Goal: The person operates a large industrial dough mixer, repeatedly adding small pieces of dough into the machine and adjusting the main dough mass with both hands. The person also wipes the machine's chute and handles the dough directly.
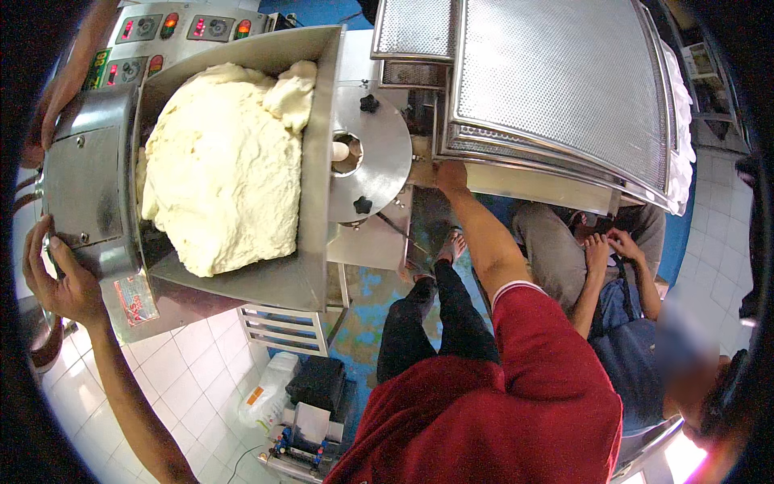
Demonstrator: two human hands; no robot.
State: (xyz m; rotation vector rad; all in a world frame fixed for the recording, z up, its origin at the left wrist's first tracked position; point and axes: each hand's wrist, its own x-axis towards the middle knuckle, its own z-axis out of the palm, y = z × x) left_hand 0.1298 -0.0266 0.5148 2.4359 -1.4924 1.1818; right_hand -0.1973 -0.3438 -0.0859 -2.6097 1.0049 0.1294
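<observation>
My left hand [69, 290] rests on the lower corner of a brushed metal machine housing [84, 175], its thumb and forefinger apart. Beside the housing, a large mass of pale dough [227, 169] fills much of a metal hopper [326, 242]. Against the hopper's right wall is a round metal plate [390, 157] with black star knobs and a central opening, where a pale cylindrical piece [340, 151] shows. My right hand [452, 176] is at the near left corner of stacked perforated metal trays [562, 78]; its fingers are partly hidden.
Control panels [175, 27] with lit displays stand behind the hopper. Another person's arm [72, 72] is at the far left. A seated person [629, 357] is close on my right, hands together. A white slatted rack [284, 330], plastic bag [272, 387] and black box [315, 384] are below.
</observation>
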